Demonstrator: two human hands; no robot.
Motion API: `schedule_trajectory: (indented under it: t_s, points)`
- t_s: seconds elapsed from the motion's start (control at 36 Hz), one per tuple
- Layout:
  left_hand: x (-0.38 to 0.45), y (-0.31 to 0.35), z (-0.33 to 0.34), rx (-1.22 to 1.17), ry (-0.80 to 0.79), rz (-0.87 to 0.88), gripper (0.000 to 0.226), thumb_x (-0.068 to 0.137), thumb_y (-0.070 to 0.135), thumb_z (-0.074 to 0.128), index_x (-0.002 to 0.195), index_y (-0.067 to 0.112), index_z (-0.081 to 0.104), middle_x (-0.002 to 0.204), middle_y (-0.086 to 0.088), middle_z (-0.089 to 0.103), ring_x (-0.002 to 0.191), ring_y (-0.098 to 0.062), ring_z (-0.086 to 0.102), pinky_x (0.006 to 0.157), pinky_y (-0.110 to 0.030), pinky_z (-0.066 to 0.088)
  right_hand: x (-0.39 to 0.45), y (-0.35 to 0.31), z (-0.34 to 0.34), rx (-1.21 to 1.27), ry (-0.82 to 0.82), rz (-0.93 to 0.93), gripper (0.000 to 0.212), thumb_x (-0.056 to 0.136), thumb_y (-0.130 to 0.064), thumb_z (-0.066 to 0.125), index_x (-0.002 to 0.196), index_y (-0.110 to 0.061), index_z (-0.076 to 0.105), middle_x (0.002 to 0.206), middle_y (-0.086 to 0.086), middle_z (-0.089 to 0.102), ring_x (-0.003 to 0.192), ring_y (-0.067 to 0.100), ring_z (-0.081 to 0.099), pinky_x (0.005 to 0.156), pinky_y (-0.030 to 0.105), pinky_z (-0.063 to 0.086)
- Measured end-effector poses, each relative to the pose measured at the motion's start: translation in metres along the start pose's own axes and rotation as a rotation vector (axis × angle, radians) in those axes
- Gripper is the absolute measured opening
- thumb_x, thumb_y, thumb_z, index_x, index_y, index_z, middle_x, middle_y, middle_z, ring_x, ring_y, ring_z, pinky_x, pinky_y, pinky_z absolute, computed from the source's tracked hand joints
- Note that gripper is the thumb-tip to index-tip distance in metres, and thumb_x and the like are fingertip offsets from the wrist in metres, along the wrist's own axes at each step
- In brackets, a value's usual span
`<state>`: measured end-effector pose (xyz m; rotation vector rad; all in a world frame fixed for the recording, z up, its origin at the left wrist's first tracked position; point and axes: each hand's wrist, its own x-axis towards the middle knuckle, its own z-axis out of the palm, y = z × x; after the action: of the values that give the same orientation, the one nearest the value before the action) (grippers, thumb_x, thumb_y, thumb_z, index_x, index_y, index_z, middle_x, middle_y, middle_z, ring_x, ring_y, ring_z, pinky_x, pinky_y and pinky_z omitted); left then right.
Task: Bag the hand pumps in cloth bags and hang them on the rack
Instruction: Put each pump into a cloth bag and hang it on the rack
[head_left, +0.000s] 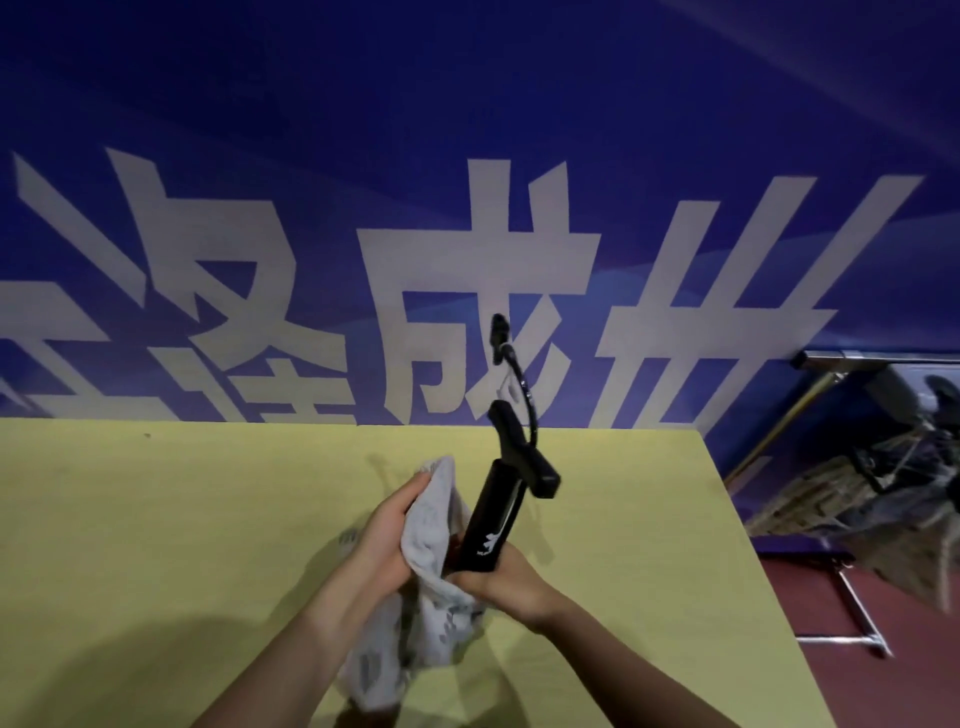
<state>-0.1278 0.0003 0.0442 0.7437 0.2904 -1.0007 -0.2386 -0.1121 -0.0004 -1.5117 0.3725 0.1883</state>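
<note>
— Holding what, over there?
— I'm seeing the right hand (511, 577) gripping the black pump (491, 519) by its base, tilted upright above the yellow table (156, 519). The left hand (387, 540) is clutching the grey cloth bag (431, 525) (crumpled) just beside it.

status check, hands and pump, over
Left hand holds cloth bag open. Right hand grips hand pump at its base, bottom end at bag mouth, not yet inside. Nothing in the way.
</note>
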Motion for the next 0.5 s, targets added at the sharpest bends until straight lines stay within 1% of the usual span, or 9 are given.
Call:
schedule_trajectory:
  t_s: [0.06, 0.08, 0.11, 0.17, 0.19, 0.25, 0.33, 0.42, 0.5]
  points:
    - [-0.009, 0.007, 0.002, 0.047, -0.066, 0.007, 0.058, 0.086, 0.028, 0.066, 0.139, 0.014, 0.046, 0.115, 0.001, 0.066, 0.105, -0.014, 0.063, 0.093, -0.026, 0.047, 0.002, 0.0, 0.009, -0.016, 0.053, -0.01, 0.011, 0.077, -0.009, 0.07, 0.087, -0.015, 0.067, 0.083, -0.004, 0.068, 0.081, 0.013, 0.065, 0.072, 0.027, 0.051]
    - [-0.013, 0.009, 0.001, 0.085, -0.095, 0.005, 0.066, 0.074, 0.029, 0.078, 0.133, 0.014, 0.052, 0.112, -0.002, 0.068, 0.1, -0.014, 0.066, 0.094, -0.027, 0.048, 0.002, 0.0, 0.012, -0.027, 0.073, -0.015, 0.01, 0.078, -0.007, 0.069, 0.085, -0.013, 0.066, 0.081, -0.003, 0.067, 0.079, 0.013, 0.063, 0.07, 0.025, 0.05]
    - [-0.016, 0.011, -0.004, 0.109, -0.099, 0.004, 0.065, 0.073, 0.029, 0.079, 0.13, 0.011, 0.055, 0.118, -0.006, 0.066, 0.103, -0.017, 0.065, 0.098, -0.031, 0.046, 0.003, -0.002, 0.015, -0.036, 0.082, -0.018, 0.008, 0.079, -0.006, 0.068, 0.084, -0.011, 0.065, 0.08, -0.002, 0.066, 0.077, 0.014, 0.062, 0.069, 0.025, 0.048]
    - [-0.021, 0.017, -0.011, 0.122, -0.087, 0.034, 0.042, 0.092, 0.022, 0.056, 0.13, 0.003, 0.054, 0.127, -0.015, 0.06, 0.109, -0.026, 0.06, 0.104, -0.038, 0.041, 0.004, -0.005, 0.019, -0.066, 0.06, -0.03, 0.008, 0.081, -0.007, 0.068, 0.084, -0.012, 0.062, 0.079, -0.002, 0.063, 0.075, 0.013, 0.06, 0.069, 0.025, 0.047]
    - [-0.023, 0.023, -0.015, 0.124, -0.037, 0.074, 0.036, 0.097, 0.017, 0.046, 0.128, 0.0, 0.054, 0.125, -0.018, 0.06, 0.108, -0.029, 0.059, 0.103, -0.039, 0.041, 0.004, -0.008, 0.02, -0.073, 0.043, -0.038, 0.008, 0.083, -0.01, 0.068, 0.087, -0.012, 0.061, 0.08, -0.002, 0.063, 0.076, 0.012, 0.06, 0.07, 0.024, 0.047]
    - [-0.024, 0.035, -0.023, 0.116, -0.006, 0.134, 0.031, 0.099, 0.012, 0.039, 0.123, -0.001, 0.055, 0.116, -0.02, 0.062, 0.103, -0.03, 0.06, 0.099, -0.04, 0.043, 0.002, -0.013, 0.025, -0.053, 0.047, -0.056, 0.012, 0.086, -0.017, 0.07, 0.092, -0.014, 0.06, 0.08, -0.006, 0.063, 0.077, 0.009, 0.062, 0.071, 0.021, 0.048]
    - [-0.026, 0.046, -0.03, 0.111, 0.007, 0.127, 0.041, 0.09, 0.013, 0.045, 0.126, -0.004, 0.053, 0.108, -0.019, 0.063, 0.099, -0.031, 0.06, 0.096, -0.04, 0.043, 0.003, -0.027, 0.031, 0.045, 0.152, -0.127, 0.02, 0.086, -0.023, 0.072, 0.102, -0.018, 0.06, 0.087, -0.008, 0.067, 0.085, 0.008, 0.066, 0.073, 0.021, 0.051]
    - [-0.028, 0.048, -0.03, 0.145, 0.061, 0.04, 0.049, 0.089, 0.026, 0.054, 0.128, -0.004, 0.055, 0.097, -0.014, 0.063, 0.09, -0.025, 0.059, 0.093, -0.034, 0.042, 0.01, -0.044, 0.039, 0.076, 0.3, -0.269, 0.027, 0.084, -0.027, 0.073, 0.101, -0.016, 0.054, 0.088, 0.007, 0.064, 0.082, 0.018, 0.065, 0.073, 0.028, 0.053]
    - [-0.029, 0.052, -0.032, 0.173, 0.01, -0.133, 0.048, 0.073, 0.038, 0.079, 0.106, 0.008, 0.063, 0.092, -0.006, 0.055, 0.084, -0.017, 0.053, 0.086, -0.029, 0.043, 0.016, -0.056, 0.047, 0.092, 0.402, -0.338, 0.031, 0.084, -0.02, 0.073, 0.101, -0.014, 0.047, 0.083, 0.003, 0.058, 0.073, 0.01, 0.061, 0.066, 0.024, 0.051]
